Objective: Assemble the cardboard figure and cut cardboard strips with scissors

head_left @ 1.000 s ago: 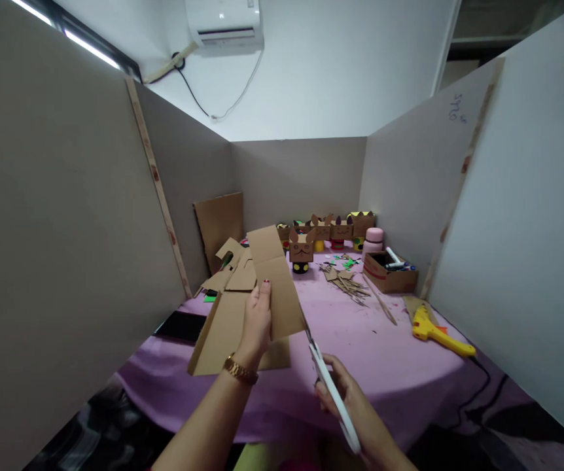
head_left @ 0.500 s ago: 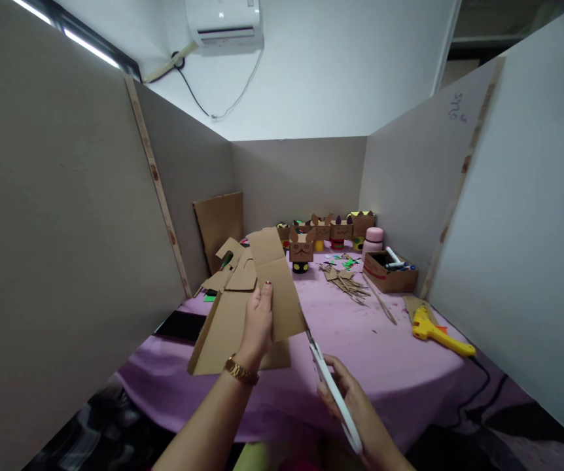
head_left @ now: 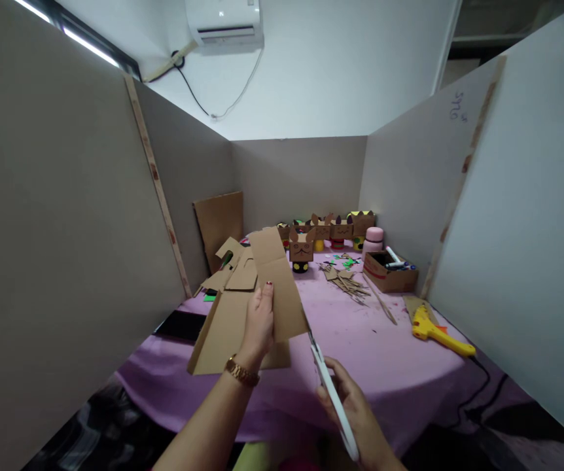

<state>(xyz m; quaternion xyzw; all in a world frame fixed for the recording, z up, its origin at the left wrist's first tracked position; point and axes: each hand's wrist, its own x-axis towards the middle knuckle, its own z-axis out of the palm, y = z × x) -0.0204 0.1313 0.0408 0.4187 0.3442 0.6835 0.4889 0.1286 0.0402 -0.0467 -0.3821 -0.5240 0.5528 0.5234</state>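
Note:
My left hand (head_left: 260, 320) grips a long creased cardboard strip (head_left: 282, 288), its thumb lying on top and the other fingers hidden underneath. White-handled scissors (head_left: 332, 392) are in my right hand (head_left: 351, 402), with fingers wrapped round the handles. Their blades meet the strip's lower right edge, and the cardboard hides part of them. Beneath the strip lies a larger folded cardboard sheet (head_left: 223, 330) on the pink-covered table (head_left: 355, 353). Cut cardboard pieces (head_left: 241, 275) rest behind that sheet on the left.
A cardboard cat figure (head_left: 301, 250) stands mid-table, with several similar figures (head_left: 341, 230) behind. On the right are a marker box (head_left: 390, 278), a pink bottle (head_left: 373, 241), a yellow glue gun (head_left: 436, 332) and cardboard scraps (head_left: 345, 282). A black flat object (head_left: 180, 326) lies left. Partitions enclose the table.
The scissors and my right hand have shifted very slightly, and the handles look a little closer together. My left hand and the cardboard strip stay almost in place.

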